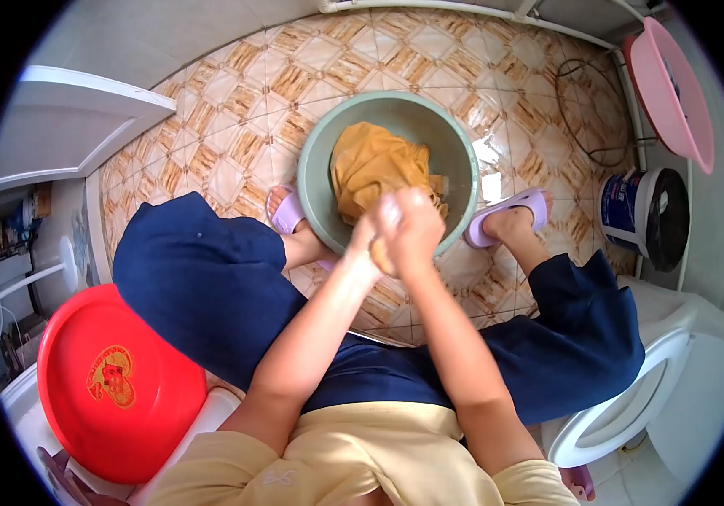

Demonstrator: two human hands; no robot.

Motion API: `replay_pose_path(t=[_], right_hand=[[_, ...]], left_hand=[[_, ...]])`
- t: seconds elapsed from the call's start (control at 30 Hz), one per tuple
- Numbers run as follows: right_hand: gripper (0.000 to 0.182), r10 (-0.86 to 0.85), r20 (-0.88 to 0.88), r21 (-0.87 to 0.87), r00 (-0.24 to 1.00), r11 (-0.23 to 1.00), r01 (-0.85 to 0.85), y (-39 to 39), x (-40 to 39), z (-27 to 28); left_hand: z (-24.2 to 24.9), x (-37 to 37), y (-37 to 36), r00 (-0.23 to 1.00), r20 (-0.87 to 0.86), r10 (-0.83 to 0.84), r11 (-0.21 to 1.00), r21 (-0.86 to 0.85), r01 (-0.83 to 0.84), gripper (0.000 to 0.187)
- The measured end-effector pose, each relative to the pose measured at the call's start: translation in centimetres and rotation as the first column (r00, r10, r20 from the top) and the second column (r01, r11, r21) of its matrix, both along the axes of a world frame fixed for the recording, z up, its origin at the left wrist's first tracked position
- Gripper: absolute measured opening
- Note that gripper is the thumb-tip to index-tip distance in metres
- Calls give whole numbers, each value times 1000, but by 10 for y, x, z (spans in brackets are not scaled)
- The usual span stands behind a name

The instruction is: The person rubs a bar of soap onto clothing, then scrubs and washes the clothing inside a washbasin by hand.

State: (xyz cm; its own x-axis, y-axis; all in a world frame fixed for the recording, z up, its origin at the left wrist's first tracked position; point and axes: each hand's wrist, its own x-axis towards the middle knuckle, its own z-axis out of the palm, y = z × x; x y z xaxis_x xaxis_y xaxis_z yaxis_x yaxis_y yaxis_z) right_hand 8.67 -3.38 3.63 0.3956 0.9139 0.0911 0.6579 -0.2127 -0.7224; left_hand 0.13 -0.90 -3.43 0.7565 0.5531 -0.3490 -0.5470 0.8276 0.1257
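A green-grey basin stands on the tiled floor between my feet, with a mustard-yellow cloth bunched up inside it. Over the near part of the basin, my left hand and my right hand are pressed together, blurred by motion. Both look closed around a piece of yellowish cloth that shows just below them. Fingers hide most of what is between them, and whether this piece joins the cloth in the basin cannot be seen.
A red basin is at the lower left, below a white door. On the right are a white toilet, a bucket, a pink basin and a hose. Purple slippers flank the green basin.
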Motion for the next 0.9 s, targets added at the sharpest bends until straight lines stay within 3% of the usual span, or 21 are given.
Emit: replay_pose_path(t=[0.03,0.1,0.17,0.23,0.27,0.3,0.37,0.4,0.43,0.47,0.5,0.57,0.6,0.63,0.7,0.73,0.77,0.8,0.83,0.87,0.9], right_hand=[[28,-149,-94,-141,984,981,135,7,6,-15],[28,-402,-422,-267,813,912,313,14,28,-33],[27,-353,-595,-143,722,931,337,9,37,-39],[26,-201,-457,25,867,971,238,-1,21,-34],[25,-63,-182,109,981,991,84,-6,6,-20],[22,-43,-124,160,991,985,62,-8,-14,8],[23,27,-152,43,988,999,-21,-15,-29,2],[19,5,-51,-40,999,999,-7,-10,-24,-7],[19,-91,-116,-76,989,994,82,-4,-11,-23],[22,-215,-141,-245,966,953,177,5,7,-30],[24,-340,-143,-407,929,876,258,11,27,-36],[31,-383,-514,-177,768,923,343,4,53,-89],[35,-363,-667,-217,651,930,296,6,54,-89],[35,-366,-666,-221,650,929,297,2,51,-88],[37,-216,-933,-163,288,967,195,0,17,-40],[38,-210,-876,-132,435,970,202,-5,-7,-37],[39,-201,-797,-100,570,974,203,-12,-26,-34],[33,-120,-639,-23,760,990,137,-17,-32,-23],[28,-34,-436,36,899,998,55,-18,-35,-11],[21,-54,-347,-61,936,998,34,-13,-33,8],[21,-56,-350,-61,935,997,37,-10,-25,-3]], left_hand=[[10,0,-9,925,-378,-35,988,-153,-25,33],[12,1,-12,903,-420,-94,983,-183,17,30],[39,14,-11,823,-565,-61,996,-93,10,34],[40,4,-4,892,-452,-15,985,-160,-64,43],[56,-3,8,923,-385,-29,981,-186,-47,44],[66,-8,18,948,-315,-44,977,-212,-25,45],[24,-17,10,969,-246,0,986,-162,-41,39],[-9,-20,-4,987,-145,62,982,-166,-86,37],[-23,-19,-16,991,-45,124,976,-174,-130,35],[12,-6,-19,873,-487,10,992,-106,-70,34],[22,-3,-18,874,-487,0,993,-101,-57,34],[30,1,-15,859,-505,87,991,-42,-124,39],[25,-9,-10,910,-395,128,992,34,-125,41],[18,-12,-5,863,-473,176,979,-8,-204,40],[16,-13,4,855,-472,216,971,12,-238,41],[9,-14,3,743,-644,183,977,36,-210,45],[27,-7,-1,767,-586,259,962,85,-260,37],[9,-9,-2,974,-155,163,981,126,-144,34],[-7,-12,-1,954,301,-13,975,215,-54,31],[17,-2,-10,965,248,84,960,239,-145,28],[10,-7,-11,988,-114,-107,993,35,111,28]])
